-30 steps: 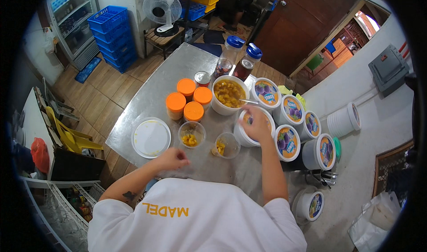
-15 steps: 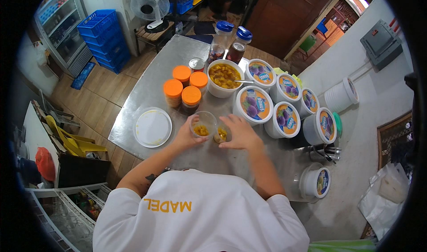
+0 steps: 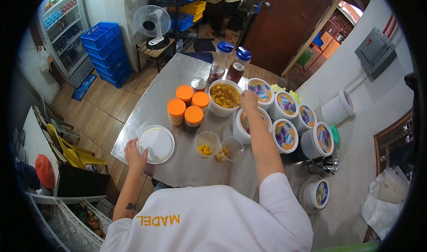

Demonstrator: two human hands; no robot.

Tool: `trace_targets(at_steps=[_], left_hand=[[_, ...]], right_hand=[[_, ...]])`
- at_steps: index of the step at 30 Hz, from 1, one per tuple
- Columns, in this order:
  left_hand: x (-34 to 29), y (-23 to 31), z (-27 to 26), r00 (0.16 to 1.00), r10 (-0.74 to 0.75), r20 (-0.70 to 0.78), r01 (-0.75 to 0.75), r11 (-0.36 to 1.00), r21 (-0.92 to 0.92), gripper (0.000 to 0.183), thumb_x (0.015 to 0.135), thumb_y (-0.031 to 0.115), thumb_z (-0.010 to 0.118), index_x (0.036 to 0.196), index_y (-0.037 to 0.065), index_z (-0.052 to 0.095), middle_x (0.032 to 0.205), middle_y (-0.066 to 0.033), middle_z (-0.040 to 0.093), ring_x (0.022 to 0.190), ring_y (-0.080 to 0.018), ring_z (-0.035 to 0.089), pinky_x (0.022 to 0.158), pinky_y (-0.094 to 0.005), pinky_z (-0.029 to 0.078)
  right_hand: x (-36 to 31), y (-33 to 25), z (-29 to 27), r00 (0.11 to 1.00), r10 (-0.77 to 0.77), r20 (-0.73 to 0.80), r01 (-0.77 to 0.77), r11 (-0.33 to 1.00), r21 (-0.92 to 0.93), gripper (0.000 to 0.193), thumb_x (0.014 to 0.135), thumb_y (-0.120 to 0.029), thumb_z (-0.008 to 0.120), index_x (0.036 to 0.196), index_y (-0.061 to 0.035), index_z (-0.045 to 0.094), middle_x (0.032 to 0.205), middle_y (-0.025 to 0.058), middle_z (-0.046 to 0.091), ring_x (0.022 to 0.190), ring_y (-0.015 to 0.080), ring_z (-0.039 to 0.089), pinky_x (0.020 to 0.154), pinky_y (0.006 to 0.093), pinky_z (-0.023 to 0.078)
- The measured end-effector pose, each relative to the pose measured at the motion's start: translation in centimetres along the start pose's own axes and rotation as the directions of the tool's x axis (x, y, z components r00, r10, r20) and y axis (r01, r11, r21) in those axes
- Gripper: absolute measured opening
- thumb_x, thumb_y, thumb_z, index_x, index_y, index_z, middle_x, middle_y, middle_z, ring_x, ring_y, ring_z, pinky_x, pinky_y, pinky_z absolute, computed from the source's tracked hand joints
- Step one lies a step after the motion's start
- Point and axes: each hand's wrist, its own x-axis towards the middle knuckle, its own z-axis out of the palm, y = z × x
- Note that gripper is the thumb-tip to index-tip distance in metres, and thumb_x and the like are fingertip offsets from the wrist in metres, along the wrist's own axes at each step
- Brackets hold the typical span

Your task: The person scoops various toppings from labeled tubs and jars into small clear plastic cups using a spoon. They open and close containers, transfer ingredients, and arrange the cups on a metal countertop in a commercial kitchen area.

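At the left table edge my left hand is open, fingers spread, beside a round white lid smeared with yellow. My right hand is closed at the right rim of a white tub of chunky yellow-orange fruit in syrup. It covers the spot where the spoon's handle lay; the spoon itself is hidden. Two clear plastic cups stand in front of me with some yellow fruit at their bottoms: the left cup upright, the right cup close beside it.
Several orange-lidded jars and a can stand left of the tub. Behind it are two blue-capped jugs. Several lidded tubs crowd the right side, near a holder of utensils. A person stands far back.
Both hands have left the cups, which now stand free on the table. My left hand has moved left to the lid; my right hand has reached forward to the spoon's handle at the tub.
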Motion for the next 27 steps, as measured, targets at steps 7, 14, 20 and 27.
trace_targets(at_steps=[7,14,20,27], left_hand=[[-0.9,-1.9,-1.5,0.954,-0.222,0.203,0.24,0.969,-0.067,0.047,0.083,0.024,0.073,0.122,0.005,0.056,0.1,-0.0175,0.066,0.094,-0.0339,0.063,0.08,-0.0447,0.05],[0.5,-2.4,0.9,0.962,-0.263,0.066,0.27,0.956,-0.114,0.025,0.084,0.012,0.069,0.104,0.001,0.059,0.076,-0.0162,0.067,0.075,-0.0348,0.067,0.069,-0.0466,0.05],[1.2,-6.5,3.2,0.952,-0.282,0.117,0.296,0.946,-0.13,0.014,0.084,0.005,0.064,0.096,-0.001,0.061,0.076,-0.0195,0.066,0.071,-0.0354,0.067,0.066,-0.045,0.051],[0.7,-5.1,-1.5,0.943,-0.313,0.112,0.332,0.876,-0.35,0.01,0.088,0.002,0.06,0.096,-0.003,0.059,0.077,-0.0133,0.064,0.057,-0.0222,0.065,0.047,-0.0348,0.05]], right_hand=[[-1.9,-4.5,-6.5,0.924,0.056,0.378,0.102,0.917,-0.385,0.032,0.076,-0.024,0.075,0.1,-0.0034,0.071,0.101,0.0154,0.073,0.091,0.0336,0.069,0.081,0.0437,0.056],[1.8,-0.6,-2.7,0.992,0.067,0.106,-0.058,0.995,-0.084,0.008,0.073,-0.009,0.069,0.078,-0.0121,0.075,0.088,0.0168,0.072,0.089,0.0333,0.069,0.079,0.0419,0.055],[2.6,-1.0,-0.3,0.987,0.055,0.149,-0.02,0.974,-0.226,0.01,0.075,-0.014,0.072,0.083,-0.0133,0.076,0.091,0.0142,0.072,0.087,0.0316,0.069,0.08,0.041,0.055],[-3.0,-8.5,-5.1,0.991,-0.134,0.001,0.13,0.961,0.242,0.02,0.084,-0.022,0.069,0.1,-0.0102,0.074,0.1,0.0153,0.07,0.09,0.0317,0.067,0.08,0.0439,0.053]])
